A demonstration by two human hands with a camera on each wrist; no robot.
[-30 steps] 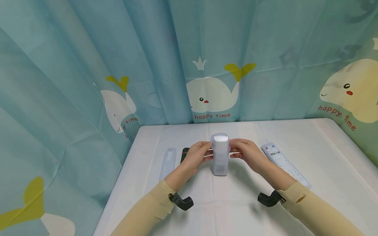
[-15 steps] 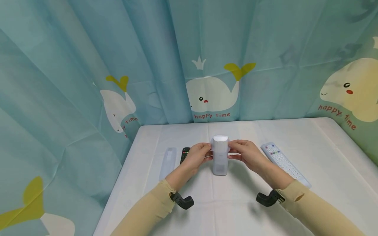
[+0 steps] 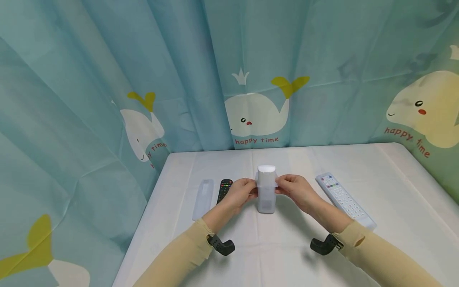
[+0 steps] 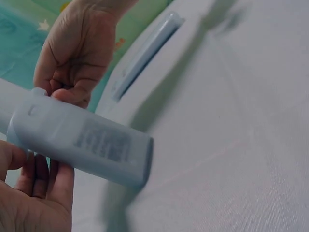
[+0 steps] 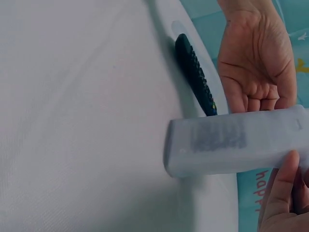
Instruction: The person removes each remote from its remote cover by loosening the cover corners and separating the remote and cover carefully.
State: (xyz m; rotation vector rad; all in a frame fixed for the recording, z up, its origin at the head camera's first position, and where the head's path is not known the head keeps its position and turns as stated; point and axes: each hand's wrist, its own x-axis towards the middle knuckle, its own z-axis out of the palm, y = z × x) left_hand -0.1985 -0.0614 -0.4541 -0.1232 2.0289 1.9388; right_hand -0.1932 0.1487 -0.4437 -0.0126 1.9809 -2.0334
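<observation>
A white remote control stands on end in front of me, its face turned away, inside a translucent silicone cover. Its white top end sticks out above the cover's rim. My left hand pinches that rim on the left side, thumb nearest me. On the opposite side, my right hand pinches the rim between thumb and fingers. Dark print shows through the lower cover in the left wrist view. The lower end of the covered remote is close over the white tabletop in the right wrist view.
Left of my hands lie a black remote, partly hidden by my left hand, and a flat translucent cover. A white remote in a clear cover lies at the right. A blue whale-print curtain hangs behind the table.
The cover's rim has come down along the remote, baring more of its white top end. Both hands have moved slightly down with the rim.
</observation>
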